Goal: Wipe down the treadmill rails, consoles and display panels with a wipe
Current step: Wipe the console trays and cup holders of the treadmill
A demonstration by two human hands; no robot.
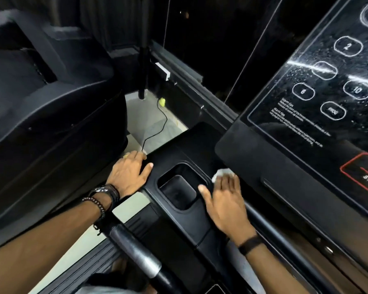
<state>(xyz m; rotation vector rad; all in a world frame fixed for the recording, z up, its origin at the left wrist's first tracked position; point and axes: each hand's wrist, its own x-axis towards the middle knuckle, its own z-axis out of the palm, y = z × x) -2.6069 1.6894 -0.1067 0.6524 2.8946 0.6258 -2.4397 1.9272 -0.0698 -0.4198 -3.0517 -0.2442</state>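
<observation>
Console tray – matt black plastic, smooth. Display panel – glossy black, speckled with droplets and streaks. Handrail has a dull grey metal-looking band. Wipe white, crumpled, paper-like.

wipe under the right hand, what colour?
White; the wipe peeks out beyond the right hand, head view.

At my eleven o'clock, pale floor shows with a thin black cable on it; dark window glass stands at twelve.
</observation>
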